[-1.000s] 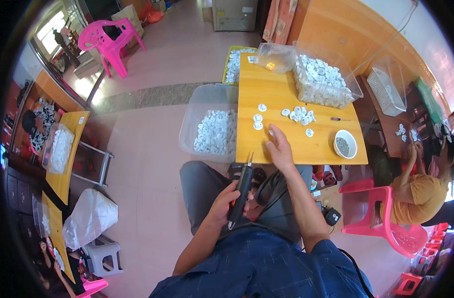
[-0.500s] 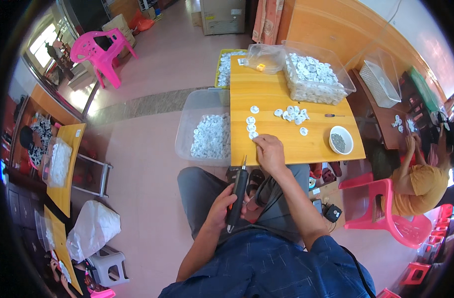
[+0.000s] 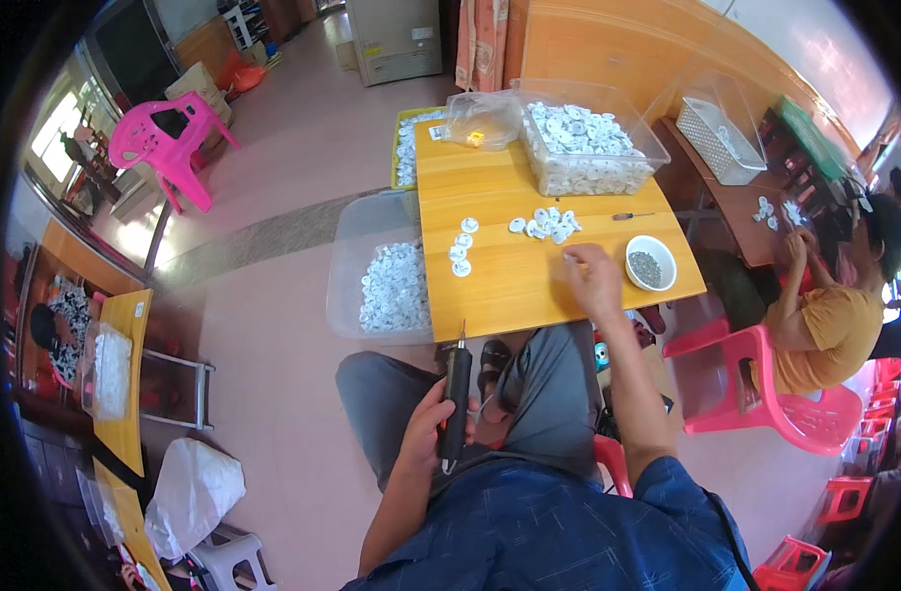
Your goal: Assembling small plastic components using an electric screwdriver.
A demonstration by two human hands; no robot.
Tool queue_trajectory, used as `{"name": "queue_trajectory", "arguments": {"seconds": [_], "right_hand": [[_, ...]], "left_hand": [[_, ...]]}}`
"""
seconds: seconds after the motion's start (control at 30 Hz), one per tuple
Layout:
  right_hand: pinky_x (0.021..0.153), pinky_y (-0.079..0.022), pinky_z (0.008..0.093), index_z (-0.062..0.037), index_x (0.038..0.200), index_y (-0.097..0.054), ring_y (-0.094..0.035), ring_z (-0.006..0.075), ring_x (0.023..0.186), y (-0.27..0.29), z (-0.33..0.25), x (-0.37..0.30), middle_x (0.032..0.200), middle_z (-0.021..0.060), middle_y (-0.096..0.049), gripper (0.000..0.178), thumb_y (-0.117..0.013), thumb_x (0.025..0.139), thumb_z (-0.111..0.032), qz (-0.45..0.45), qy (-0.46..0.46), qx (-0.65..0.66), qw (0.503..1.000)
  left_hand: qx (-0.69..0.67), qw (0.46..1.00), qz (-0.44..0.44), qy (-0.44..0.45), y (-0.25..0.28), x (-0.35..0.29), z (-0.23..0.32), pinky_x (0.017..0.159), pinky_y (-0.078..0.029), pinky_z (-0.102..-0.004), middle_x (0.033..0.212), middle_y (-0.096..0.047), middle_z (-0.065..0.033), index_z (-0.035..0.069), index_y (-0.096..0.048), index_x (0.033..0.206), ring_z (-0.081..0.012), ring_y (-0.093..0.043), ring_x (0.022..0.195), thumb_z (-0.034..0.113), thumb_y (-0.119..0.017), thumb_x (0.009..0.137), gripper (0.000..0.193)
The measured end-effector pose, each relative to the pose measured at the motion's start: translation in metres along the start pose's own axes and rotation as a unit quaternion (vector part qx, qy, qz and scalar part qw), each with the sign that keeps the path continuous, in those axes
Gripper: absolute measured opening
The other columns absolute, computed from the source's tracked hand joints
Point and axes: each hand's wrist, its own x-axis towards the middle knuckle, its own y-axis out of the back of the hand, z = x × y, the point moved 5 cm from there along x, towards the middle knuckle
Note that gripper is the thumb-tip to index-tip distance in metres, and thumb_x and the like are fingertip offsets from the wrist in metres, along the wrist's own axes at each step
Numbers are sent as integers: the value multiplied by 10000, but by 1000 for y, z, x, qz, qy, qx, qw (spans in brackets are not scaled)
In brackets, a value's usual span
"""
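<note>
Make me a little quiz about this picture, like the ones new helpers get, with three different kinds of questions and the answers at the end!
1. Which hand holds the black tool with the thin metal tip?

2. True or false: in this picture, the right hand is to the left of the white bowl.

3. Where does the small screwdriver lie?
A) inside the white bowl
B) on the yellow table
C) on the floor

Key:
1. The left hand.
2. True.
3. B.
</note>
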Motion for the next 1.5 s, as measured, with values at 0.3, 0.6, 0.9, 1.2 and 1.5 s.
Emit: {"name": "queue_trajectory", "arguments": {"seconds": [0.3, 0.6, 0.9, 1.2, 1.5], "right_hand": [[792, -556, 471, -115, 930, -755, -694, 365, 884, 82, 119, 33, 928, 182, -719, 167, -696, 787, -179, -1, -162, -256, 953], [782, -555, 459, -115, 856, -741, -700, 348, 852, 64, 148, 28, 873, 159, -725, 117, -721, 771, -193, -75, -182, -286, 938], [774, -548, 482, -98, 866, -717, -690, 370, 849, 75, 142, 23, 882, 178, -716, 141, -675, 801, -215, -57, -173, -275, 944], [517, -473, 291, -66, 794, -578, -595, 187, 564, 79, 151, 11, 645, 71, -612, 66, -555, 853, -85, 56, -284, 185, 939], [533, -491, 217, -68, 1028, -646, -613, 94, 630, 0, 47, -21, 802, 37, -671, 150, -639, 879, -57, -27, -297, 565, 770]], "left_hand": [[43, 999, 22, 2, -1, -1, 2, 629, -581, -321, 1079, -630, -160, 30, -354, 1449, -199, -660, 764, 138, -490, 961, 518], [27, 1000, 9, 3, 1, -1, -4, 629, -581, -323, 1077, -628, -161, 34, -358, 1436, -203, -660, 761, 142, -504, 968, 503], [23, 1000, 1, 1, 2, 1, -8, 627, -583, -333, 1078, -631, -165, 30, -358, 1442, -207, -660, 761, 143, -502, 969, 507], [32, 999, 6, 2, -2, 0, -7, 630, -581, -331, 1069, -635, -168, 21, -351, 1453, -207, -657, 764, 136, -494, 964, 523], [41, 999, 4, 1, -10, 0, -8, 608, -580, -315, 1044, -633, -162, 5, -424, 1338, -196, -651, 743, 169, -536, 950, 436]]}}
